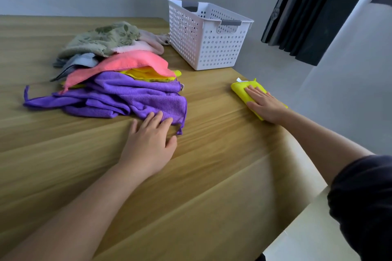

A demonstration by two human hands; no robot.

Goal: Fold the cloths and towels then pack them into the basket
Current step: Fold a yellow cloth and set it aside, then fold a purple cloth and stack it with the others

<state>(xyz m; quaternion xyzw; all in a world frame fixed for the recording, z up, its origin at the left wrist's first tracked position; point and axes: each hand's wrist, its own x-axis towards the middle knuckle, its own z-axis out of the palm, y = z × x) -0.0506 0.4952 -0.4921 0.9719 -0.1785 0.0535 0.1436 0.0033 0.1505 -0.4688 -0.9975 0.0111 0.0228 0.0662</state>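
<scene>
Table (212, 154) edge: yellow cloth (239, 88) under flat right hand (265, 104); left hand (148, 140) spread.

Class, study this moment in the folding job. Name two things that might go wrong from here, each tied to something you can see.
1. The folded yellow cloth lies close to the right edge of the table; a careless slide may drop it to the floor.
2. The purple cloth lies partly under the pink cloth; pulling it out may drag the unfolded pile apart.

bare table (212, 133) between pile (118, 82), basket (203, 36)
</scene>
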